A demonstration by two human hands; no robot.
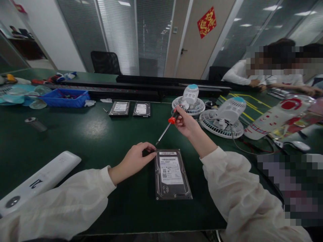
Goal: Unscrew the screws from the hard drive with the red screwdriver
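Head view looks down on a hard drive lying flat on the dark green bench, label side up, just in front of the person and between the two white sleeves. It is a grey metal slab with a stamped, ribbed lid, a white label with barcodes across the middle, and a round boss near its close end.

The left hand rests on the bench at the drive's far left corner. Its fingers are drawn together in a pinch against that edge; whether they hold something tiny there is too small to tell. The right hand is raised above the far end, closed around a screwdriver with a red collar. The thin shaft slants down and its tip hangs just above that same corner.

By its look, the drive should feel dense and fully rigid. The smooth metal would likely slide on the mat if pushed from one side. It is probably sensitive to knocks, so the long side edges seem the safest place to grip, away from the label and lid.

Two more drives lie farther back, two small fans stand to the right, and a white casing lies near left.
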